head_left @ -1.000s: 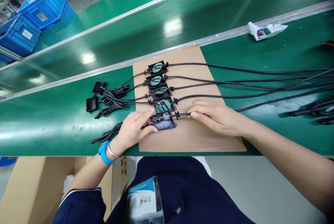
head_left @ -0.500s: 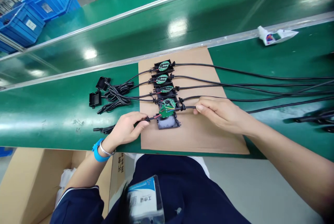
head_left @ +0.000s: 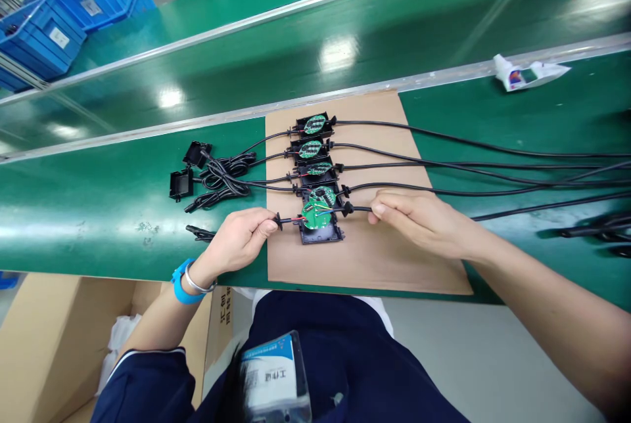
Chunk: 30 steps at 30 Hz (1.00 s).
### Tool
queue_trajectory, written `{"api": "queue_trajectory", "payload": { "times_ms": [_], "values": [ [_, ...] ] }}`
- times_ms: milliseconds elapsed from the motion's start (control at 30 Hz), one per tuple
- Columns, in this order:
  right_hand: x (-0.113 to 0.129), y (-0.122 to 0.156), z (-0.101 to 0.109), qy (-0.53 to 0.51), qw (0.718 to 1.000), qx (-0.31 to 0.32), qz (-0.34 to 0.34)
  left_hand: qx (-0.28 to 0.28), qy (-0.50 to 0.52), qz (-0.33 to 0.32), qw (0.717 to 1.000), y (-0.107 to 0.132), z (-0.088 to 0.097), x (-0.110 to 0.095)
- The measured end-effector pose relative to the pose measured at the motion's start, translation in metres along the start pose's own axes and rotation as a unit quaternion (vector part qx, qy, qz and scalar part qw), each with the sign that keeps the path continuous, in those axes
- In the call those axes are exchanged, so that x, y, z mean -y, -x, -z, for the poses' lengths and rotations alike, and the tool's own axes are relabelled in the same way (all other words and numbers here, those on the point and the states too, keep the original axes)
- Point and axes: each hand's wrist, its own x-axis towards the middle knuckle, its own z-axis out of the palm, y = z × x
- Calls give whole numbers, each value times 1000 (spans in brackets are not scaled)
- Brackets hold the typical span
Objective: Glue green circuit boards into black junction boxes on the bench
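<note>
My left hand (head_left: 244, 237) is closed on a thin black cable, just left of its strain relief (head_left: 279, 221). My right hand (head_left: 411, 221) pinches a thicker black cable (head_left: 362, 209) beyond its own collar. Between them, joined to both cables by coloured wires, a round green circuit board (head_left: 316, 215) lies over the nearest black plastic housing (head_left: 321, 235), whose front part shows bare. Behind it stand several more black housings in a column, each holding a green board (head_left: 315, 124) with cables leaving both sides. All lie on a cardboard sheet (head_left: 365, 265).
Coiled black cables (head_left: 227, 172) and two small black housings (head_left: 181, 183) lie on the green bench at left. More cables (head_left: 596, 224) run off right. A white scrap (head_left: 530, 73) rests by the metal rail. Blue bins (head_left: 44, 35) stand far left; an open carton (head_left: 54, 331) is below.
My left hand's grip on the thin cable has shifted slightly left, showing more of the strain relief. The board hangs a little differently over the housing. The whole view has drifted slightly.
</note>
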Motion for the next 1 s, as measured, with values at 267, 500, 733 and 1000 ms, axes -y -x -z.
{"api": "queue_trajectory", "payload": {
  "times_ms": [267,500,733,1000],
  "values": [
    [-3,2,3,8,1000,-5,28,-1,-21,4,1000,1,2,0],
    [-25,9,-12,85,989,-43,110,-11,-140,-25,990,14,-24,15],
    [-35,10,-21,144,979,-90,117,-10,-186,-36,982,15,-32,23],
    [-22,9,30,119,976,-120,135,-89,-128,-54,986,14,-5,16]
  ]
}}
